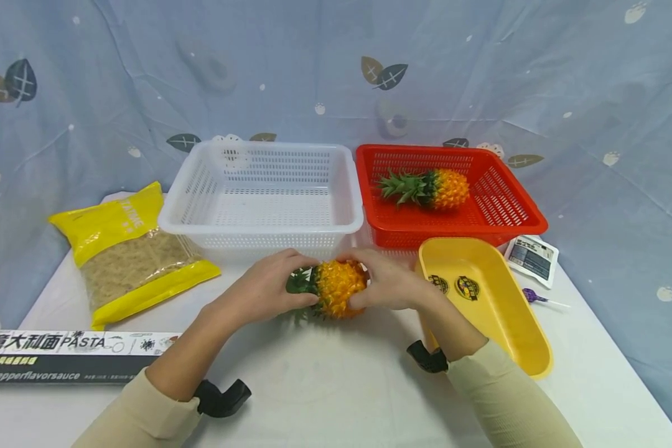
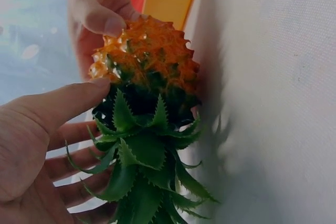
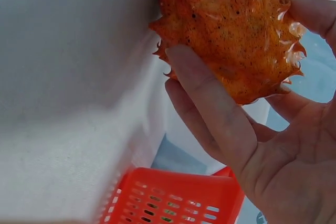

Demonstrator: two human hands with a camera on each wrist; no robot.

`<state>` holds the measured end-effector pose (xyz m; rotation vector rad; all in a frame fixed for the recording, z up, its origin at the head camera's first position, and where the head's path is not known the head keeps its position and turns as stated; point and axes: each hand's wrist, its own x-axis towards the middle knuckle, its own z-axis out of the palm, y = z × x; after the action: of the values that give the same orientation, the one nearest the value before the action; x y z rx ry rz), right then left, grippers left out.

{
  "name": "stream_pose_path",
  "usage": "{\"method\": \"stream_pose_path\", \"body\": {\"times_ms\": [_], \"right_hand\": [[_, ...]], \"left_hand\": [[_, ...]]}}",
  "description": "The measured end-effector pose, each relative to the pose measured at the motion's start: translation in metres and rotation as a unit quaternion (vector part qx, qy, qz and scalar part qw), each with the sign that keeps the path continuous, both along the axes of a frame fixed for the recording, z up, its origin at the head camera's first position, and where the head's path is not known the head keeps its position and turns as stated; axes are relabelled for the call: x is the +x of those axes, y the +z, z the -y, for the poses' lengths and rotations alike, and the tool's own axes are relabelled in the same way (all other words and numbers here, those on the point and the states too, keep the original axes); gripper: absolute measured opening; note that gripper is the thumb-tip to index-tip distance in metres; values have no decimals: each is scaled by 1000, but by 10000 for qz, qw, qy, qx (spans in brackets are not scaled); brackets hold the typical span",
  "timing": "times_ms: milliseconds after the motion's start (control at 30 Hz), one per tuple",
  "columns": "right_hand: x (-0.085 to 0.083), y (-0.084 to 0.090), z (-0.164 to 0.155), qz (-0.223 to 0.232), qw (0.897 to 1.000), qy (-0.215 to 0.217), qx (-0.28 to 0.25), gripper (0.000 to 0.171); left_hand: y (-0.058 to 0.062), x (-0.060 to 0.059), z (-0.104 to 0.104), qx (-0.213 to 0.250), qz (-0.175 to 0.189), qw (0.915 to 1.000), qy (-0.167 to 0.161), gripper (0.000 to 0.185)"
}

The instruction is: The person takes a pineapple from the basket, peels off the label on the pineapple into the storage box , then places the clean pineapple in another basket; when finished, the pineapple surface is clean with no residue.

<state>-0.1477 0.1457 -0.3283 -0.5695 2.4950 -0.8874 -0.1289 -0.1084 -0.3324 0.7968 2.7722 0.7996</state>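
Both hands cup one small pineapple (image 1: 336, 288) on the white table (image 1: 336, 386): the left hand (image 1: 269, 287) curls round its leafy crown, the right hand (image 1: 389, 283) wraps fingers and thumb round the orange body. Just beyond the grip stands a white basket (image 1: 260, 193); a yellow tray (image 1: 487, 298) lies beside the right wrist. Its spiky skin could slip from a light hold, or the leaves bend.
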Motion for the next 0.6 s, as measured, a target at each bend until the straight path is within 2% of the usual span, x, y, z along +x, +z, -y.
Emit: {"method": "stream_pose_path", "body": {"times_ms": [167, 333, 600], "right_hand": [[-1, 4, -1, -147, 9999, 1, -37, 69], [-2, 11, -8, -162, 9998, -143, -43, 69], [-1, 24, -22, -219, 9995, -214, 79, 72]], "left_hand": [[0, 1, 6, 366, -197, 9991, 65, 55], [1, 3, 19, 909, -471, 9941, 354, 46], [15, 3, 44, 1538, -545, 9825, 894, 35]]}}
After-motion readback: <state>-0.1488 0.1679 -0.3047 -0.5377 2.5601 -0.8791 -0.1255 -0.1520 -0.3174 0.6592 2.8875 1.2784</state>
